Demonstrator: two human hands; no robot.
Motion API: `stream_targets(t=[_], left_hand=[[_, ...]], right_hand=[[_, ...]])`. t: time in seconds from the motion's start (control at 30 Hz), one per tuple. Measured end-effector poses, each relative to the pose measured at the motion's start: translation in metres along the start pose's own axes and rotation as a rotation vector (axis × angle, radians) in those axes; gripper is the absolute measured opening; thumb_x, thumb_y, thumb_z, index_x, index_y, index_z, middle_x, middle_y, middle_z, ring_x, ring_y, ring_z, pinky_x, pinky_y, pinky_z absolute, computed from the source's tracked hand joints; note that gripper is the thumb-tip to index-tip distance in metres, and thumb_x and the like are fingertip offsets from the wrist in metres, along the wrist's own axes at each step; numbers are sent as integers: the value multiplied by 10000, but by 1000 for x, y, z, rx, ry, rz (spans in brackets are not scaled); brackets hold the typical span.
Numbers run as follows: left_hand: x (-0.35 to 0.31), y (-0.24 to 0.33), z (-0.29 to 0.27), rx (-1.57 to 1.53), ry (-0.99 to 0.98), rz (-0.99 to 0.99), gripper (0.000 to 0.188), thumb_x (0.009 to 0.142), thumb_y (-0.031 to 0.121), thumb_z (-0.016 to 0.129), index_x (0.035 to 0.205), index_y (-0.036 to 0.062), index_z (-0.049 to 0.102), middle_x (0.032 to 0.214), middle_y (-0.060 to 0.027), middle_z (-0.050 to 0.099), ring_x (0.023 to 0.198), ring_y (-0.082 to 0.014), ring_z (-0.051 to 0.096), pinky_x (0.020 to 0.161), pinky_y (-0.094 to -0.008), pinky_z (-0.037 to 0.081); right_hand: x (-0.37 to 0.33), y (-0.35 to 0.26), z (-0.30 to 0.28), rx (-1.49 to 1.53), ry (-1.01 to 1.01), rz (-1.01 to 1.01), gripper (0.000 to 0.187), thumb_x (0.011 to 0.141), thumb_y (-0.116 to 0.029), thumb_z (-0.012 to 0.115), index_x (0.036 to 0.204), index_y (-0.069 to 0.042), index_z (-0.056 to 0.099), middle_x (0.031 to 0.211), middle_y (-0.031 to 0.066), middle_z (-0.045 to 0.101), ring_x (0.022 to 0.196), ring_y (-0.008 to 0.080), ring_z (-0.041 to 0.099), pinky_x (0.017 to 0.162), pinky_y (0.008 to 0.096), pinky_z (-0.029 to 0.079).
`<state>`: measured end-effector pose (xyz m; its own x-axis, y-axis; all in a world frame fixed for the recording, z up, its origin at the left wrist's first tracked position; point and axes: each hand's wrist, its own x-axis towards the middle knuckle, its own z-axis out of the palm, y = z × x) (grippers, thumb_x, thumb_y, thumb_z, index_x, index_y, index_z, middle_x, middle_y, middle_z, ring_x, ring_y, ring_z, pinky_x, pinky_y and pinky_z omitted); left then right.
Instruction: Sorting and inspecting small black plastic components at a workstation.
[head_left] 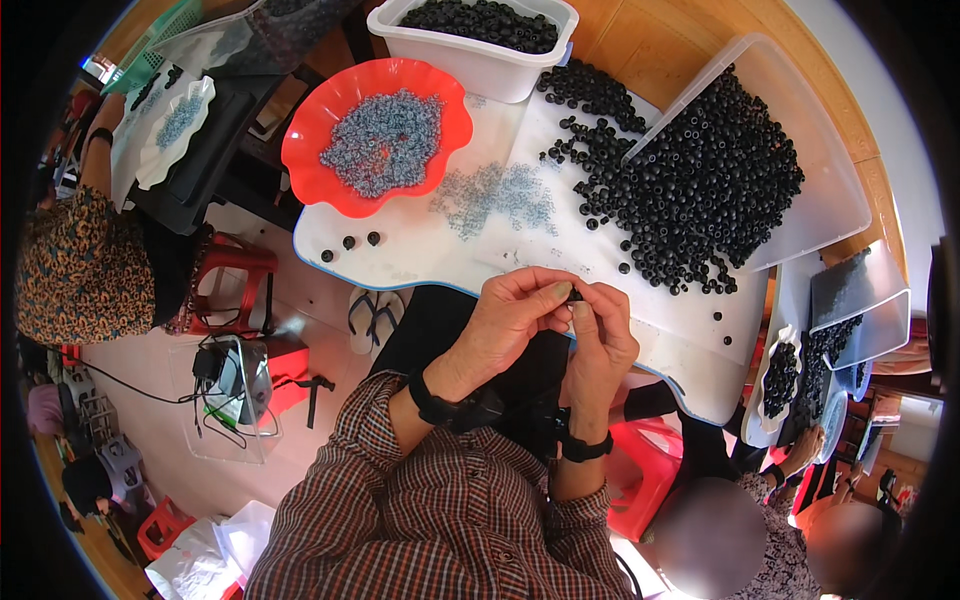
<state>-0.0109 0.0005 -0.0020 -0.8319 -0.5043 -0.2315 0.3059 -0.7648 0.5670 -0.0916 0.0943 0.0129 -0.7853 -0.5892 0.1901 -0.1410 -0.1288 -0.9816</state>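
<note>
My left hand [503,322] and my right hand [604,330] meet in front of the table's near edge, fingertips pinched together. Between them is a small round black part [574,295], mostly covered by the fingers. A scatter of small clear bluish rings [500,198] lies on the white table [450,262] just beyond my hands. To the right, a large heap of round black parts [700,190], some showing a hole, spills from a tipped clear plastic bin [835,195]. Three black parts [349,242] sit apart near the table's left edge.
A red scalloped bowl [300,135] of bluish rings stands at the left, beside a white tub [470,68] full of black parts. Co-workers sit at both sides, one in a patterned top [85,265]. Red stools [640,470] and a clear box [222,400] with cables stand on the floor.
</note>
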Motion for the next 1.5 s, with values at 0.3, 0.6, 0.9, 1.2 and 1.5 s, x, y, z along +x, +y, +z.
stream_targets(t=[0.3,0.6,0.9,1.2,1.5], left_hand=[[-3,3,7,89,-12,21,198,968,90,565,1114,-15,648,891,-42,640,771,-102,599,724,-244,528],[-4,4,7,100,-9,29,219,973,97,559,1137,-22,640,893,-48,645,773,-109,608,719,-249,534],[-8,7,9,79,-7,31,242,978,106,552,1169,-18,633,912,-58,654,783,-115,626,718,-262,552],[-6,3,4,108,-11,11,206,975,109,563,1120,-11,647,893,-39,648,747,-93,601,679,-233,522],[-10,10,9,385,49,125,233,973,104,565,1140,-39,641,883,-72,672,733,-113,640,695,-252,564]], right_hand=[[0,-1,-3,111,-11,50,175,904,7,623,1076,13,656,1057,59,571,884,104,567,769,231,487],[-2,-1,-1,115,35,43,163,904,-4,633,1063,16,660,1024,56,584,871,103,565,761,228,485],[-2,0,-3,28,48,-11,139,886,-17,658,1021,9,675,1007,59,586,897,113,554,767,231,465],[-3,0,-7,-48,13,-62,122,870,-12,672,991,-5,667,990,65,587,886,131,562,751,232,462],[1,-10,-6,-316,-43,-235,121,853,-13,681,973,-11,664,950,100,601,828,187,593,716,273,486]])
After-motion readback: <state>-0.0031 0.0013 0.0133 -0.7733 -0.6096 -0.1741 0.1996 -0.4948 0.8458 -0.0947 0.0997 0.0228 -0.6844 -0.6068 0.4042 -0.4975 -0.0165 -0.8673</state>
